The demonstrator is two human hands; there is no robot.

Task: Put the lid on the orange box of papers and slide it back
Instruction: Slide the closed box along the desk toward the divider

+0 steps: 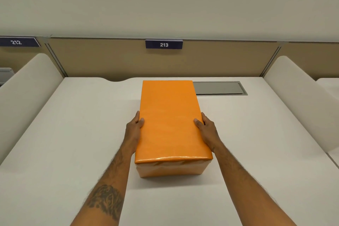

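Observation:
An orange box (170, 168) stands lengthwise in the middle of the white desk (64, 134), with its orange lid (169, 115) seated flat on top, so the papers inside are hidden. My left hand (134, 126) grips the lid's left edge, thumb on top and fingers down the side. My right hand (205, 127) holds the right edge the same way. Both hands clasp the box about halfway along its length.
A grey flap panel (219, 88) is set into the desk just right of the box's far end. Curved white dividers (31, 93) (302, 93) bound the desk left and right. A tan back partition (110, 58) carries a "213" sign (163, 44).

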